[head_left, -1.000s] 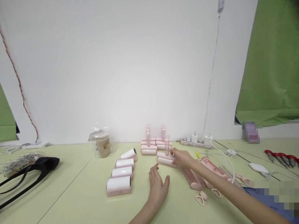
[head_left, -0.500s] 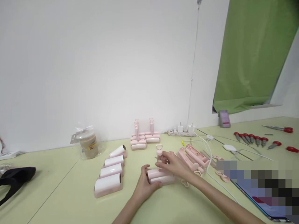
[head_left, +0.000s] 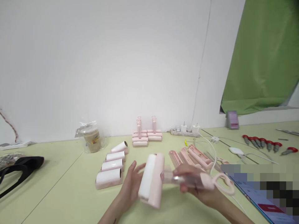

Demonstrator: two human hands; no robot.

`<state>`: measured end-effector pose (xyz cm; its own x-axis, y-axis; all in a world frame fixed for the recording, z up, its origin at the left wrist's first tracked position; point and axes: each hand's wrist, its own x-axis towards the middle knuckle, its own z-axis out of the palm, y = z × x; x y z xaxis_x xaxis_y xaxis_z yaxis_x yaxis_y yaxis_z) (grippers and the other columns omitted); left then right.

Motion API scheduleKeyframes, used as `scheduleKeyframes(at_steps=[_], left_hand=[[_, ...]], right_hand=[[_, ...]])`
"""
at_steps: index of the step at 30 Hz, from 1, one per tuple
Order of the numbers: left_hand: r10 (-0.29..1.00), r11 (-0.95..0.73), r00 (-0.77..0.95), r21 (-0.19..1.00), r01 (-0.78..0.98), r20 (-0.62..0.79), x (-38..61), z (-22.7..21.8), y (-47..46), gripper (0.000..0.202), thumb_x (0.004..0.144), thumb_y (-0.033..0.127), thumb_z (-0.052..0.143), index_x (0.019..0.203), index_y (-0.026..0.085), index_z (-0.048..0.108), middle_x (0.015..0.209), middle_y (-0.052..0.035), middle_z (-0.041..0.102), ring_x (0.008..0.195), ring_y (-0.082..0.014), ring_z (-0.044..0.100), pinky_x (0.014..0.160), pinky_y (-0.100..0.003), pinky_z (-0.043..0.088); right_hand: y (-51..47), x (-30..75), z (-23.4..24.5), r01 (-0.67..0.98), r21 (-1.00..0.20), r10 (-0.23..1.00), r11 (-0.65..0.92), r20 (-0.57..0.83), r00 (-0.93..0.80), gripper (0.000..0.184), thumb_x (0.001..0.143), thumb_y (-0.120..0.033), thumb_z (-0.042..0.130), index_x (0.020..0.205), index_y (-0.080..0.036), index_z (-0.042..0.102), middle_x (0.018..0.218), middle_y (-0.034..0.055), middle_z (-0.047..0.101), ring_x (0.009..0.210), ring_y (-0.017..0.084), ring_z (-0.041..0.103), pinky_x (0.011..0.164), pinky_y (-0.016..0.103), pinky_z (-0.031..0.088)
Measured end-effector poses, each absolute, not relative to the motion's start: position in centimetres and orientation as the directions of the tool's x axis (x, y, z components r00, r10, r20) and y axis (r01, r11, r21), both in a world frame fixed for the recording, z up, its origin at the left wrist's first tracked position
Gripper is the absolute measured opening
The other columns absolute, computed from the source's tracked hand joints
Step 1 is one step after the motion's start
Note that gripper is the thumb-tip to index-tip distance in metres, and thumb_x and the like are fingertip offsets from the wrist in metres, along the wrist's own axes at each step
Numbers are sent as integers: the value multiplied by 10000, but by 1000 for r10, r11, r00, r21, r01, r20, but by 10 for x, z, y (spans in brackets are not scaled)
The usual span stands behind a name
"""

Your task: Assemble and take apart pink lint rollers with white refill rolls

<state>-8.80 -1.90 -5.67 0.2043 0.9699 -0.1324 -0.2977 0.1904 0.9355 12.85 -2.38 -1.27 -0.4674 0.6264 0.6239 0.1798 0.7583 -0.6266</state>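
The fingers (head_left: 187, 170) of the right hand (head_left: 201, 193) are closed around the clear pink handle of a lint roller (head_left: 151, 180), held just above the near middle of the bench (head_left: 70, 193). The left hand (head_left: 129, 186) lies against the roll's left side, fingers apart and not gripping. The handle's long axis runs left to right, with its heart-shaped loop (head_left: 224, 183) past the right wrist. The roll head sits crosswise between both hands. Four white rolls in pink cradles (head_left: 112, 165) stand in a row to the left, pink covers (head_left: 189, 155) lie beyond on the right, and finished rollers (head_left: 146, 137) are stacked at the far edge. The bagged cup (head_left: 92, 140) has a label too small to read.
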Motion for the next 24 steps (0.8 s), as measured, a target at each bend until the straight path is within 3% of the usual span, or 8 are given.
scheduleKeyframes(at_steps=[2,4,7,9,11,15,18,24], left_hand=[[885,403,396,830,-386,-245,-85,-50,-31,717,655,732,327,1021,150,529,793,-100,637,696,-255,614,674,-410,468],[875,451,381,791,-414,-300,-85,-50,-38,542,675,635,458,934,169,556,706,-52,625,559,-183,590,600,-354,483],[915,400,208,845,-356,-345,-89,-56,-42,364,665,480,598,838,167,532,608,-19,596,477,-133,544,549,-298,477],[938,346,121,894,-285,-324,-92,-59,-42,382,639,454,635,865,175,506,628,-17,598,516,-148,560,566,-306,477],[964,266,42,946,-187,-263,-91,-61,-43,390,618,408,661,893,186,496,690,-14,602,596,-163,577,609,-313,476],[991,117,50,989,90,-122,-79,-63,-47,243,632,309,635,801,165,536,733,-14,591,700,-179,567,672,-298,460],[994,64,82,987,149,-77,-73,-64,-49,180,665,272,587,803,169,533,692,2,584,690,-175,570,689,-297,457],[992,65,94,986,154,-80,-72,-64,-49,171,704,273,547,835,172,507,668,8,566,656,-165,575,676,-296,468]], right_hand=[[-26,126,-22,237,-542,548,806,534,-643,228,786,-402,545,960,-267,605,765,25,646,659,159,611,572,263,479],[-19,130,-31,385,-376,529,843,441,-726,265,811,-347,521,1068,-298,565,725,8,625,627,157,597,585,280,461],[2,148,-39,689,-175,689,703,410,-598,331,825,-290,457,1153,-266,493,828,49,593,587,173,583,524,294,445],[13,159,-40,810,-204,788,550,449,-422,332,817,-301,432,1124,-182,481,933,112,553,670,205,594,551,316,461],[13,163,-38,807,-305,822,506,453,-345,303,847,-310,364,1075,-142,472,964,139,534,794,218,586,643,324,469],[-11,142,-36,634,-430,766,642,336,-548,285,906,-303,294,1103,-247,493,949,52,613,824,157,596,675,237,452],[-30,125,-39,590,-320,671,741,340,-659,287,896,-292,356,1131,-311,520,802,3,665,696,145,621,585,213,417],[-37,123,-46,666,38,568,745,488,-663,327,894,-254,337,1178,-269,498,620,-5,615,468,120,551,432,229,253]])
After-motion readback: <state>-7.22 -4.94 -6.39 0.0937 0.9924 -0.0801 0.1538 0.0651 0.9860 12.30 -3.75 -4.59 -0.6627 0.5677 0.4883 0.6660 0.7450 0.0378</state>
